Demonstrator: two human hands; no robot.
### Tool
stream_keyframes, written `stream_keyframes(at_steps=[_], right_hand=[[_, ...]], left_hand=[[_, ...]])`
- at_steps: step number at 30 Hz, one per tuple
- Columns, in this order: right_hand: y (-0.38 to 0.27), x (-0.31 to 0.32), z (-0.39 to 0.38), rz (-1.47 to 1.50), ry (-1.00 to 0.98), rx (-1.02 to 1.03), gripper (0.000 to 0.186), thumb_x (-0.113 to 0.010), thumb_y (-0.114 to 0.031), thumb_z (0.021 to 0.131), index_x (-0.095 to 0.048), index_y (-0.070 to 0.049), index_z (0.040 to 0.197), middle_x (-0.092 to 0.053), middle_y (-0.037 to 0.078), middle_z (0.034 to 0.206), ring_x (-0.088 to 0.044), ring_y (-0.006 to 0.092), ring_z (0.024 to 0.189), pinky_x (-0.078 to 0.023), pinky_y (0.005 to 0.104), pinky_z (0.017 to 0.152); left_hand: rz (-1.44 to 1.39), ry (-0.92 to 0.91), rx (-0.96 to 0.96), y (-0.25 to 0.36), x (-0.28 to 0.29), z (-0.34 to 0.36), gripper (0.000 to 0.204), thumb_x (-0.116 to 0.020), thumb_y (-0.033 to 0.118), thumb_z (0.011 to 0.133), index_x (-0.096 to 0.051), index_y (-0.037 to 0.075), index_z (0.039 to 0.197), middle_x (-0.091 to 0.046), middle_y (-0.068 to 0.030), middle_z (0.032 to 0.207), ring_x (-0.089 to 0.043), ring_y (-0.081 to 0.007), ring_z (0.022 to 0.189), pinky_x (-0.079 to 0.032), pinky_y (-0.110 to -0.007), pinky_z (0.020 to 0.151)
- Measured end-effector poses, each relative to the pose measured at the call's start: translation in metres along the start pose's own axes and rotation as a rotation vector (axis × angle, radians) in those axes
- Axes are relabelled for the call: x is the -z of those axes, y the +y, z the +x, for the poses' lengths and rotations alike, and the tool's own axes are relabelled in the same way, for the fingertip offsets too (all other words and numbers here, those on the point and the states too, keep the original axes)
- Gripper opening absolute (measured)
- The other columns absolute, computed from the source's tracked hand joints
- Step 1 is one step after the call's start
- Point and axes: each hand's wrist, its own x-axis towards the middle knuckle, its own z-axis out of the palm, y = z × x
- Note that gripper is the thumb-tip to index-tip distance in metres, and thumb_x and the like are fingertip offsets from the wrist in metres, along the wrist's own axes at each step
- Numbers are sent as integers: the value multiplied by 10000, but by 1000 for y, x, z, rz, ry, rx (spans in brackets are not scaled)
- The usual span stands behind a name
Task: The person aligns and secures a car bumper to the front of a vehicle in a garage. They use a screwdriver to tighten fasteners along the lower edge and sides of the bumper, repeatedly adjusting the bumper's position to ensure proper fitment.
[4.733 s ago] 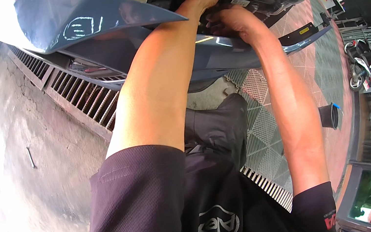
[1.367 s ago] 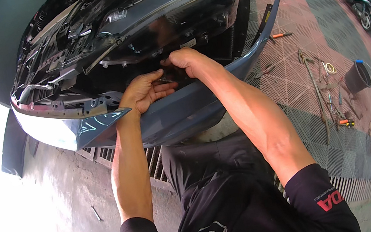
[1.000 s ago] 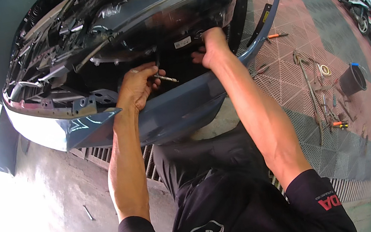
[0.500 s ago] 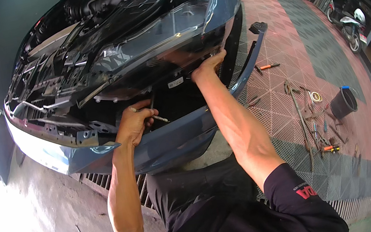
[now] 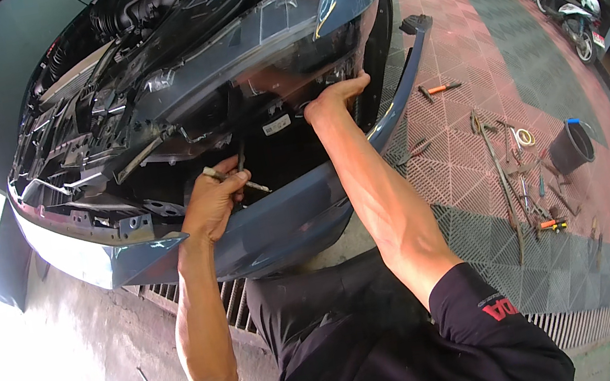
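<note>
My left hand (image 5: 217, 199) is closed around a slim metal hand tool (image 5: 259, 187), whose exact kind I cannot make out. A pale end sticks out by the thumb side, and the thin tip points down to the right over the bumper's edge. A dark upright rod (image 5: 240, 145) stands just beyond these fingers. My right hand (image 5: 337, 96) is raised against the lower outer part of the headlight (image 5: 301, 77). One digit stretches to the right, while the others are hidden. Between my arms, the blue-grey bumper (image 5: 285, 214) hangs away from the car body, leaving a dark gap.
The bumper's loose end (image 5: 416, 25) juts out to the right. Scattered hand tools (image 5: 523, 176), a tape roll (image 5: 525, 138) and a black bucket (image 5: 571, 148) are on the tiled floor. An orange-handled hammer (image 5: 442, 89) lies nearer the car. A small metal tool (image 5: 145, 379) lies at left.
My view has shifted slightly. The tool in my left hand now shows more of its pale end above the fingers. My right hand stays at the headlight.
</note>
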Motion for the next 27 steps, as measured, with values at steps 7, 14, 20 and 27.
stream_keyframes(at_steps=[7,14,20,27], right_hand=[[0,4,6,-17,-17,9,1010,-523,-717,818,-422,2,1521,-493,181,1525,-548,360,1323,-458,536,1094],[-5,2,-8,-129,179,-85,1136,-496,-827,817,-284,-28,1595,-325,188,1648,-408,343,1467,-319,523,1207],[-8,-2,-22,-85,108,-137,1135,-513,-822,815,-274,-35,1597,-310,189,1653,-404,349,1466,-308,535,1211],[-10,4,-7,-11,-71,8,1108,-587,-777,814,-323,7,1552,-441,227,1554,-535,356,1346,-452,493,1115]], left_hand=[[996,174,-198,17,-31,-15,422,-635,155,981,-599,-91,1322,-719,-199,953,-703,-310,912,-527,-391,827],[1399,350,-256,7,-42,-27,274,-572,161,1022,-603,-64,1175,-699,-303,840,-692,-492,881,-535,-562,774],[1474,572,-397,-8,-45,-27,282,-578,248,1039,-587,3,1181,-718,-252,828,-702,-471,854,-552,-567,768],[1351,602,-246,2,-59,-34,422,-563,319,1043,-623,3,1317,-747,-178,891,-737,-368,813,-543,-458,704]])
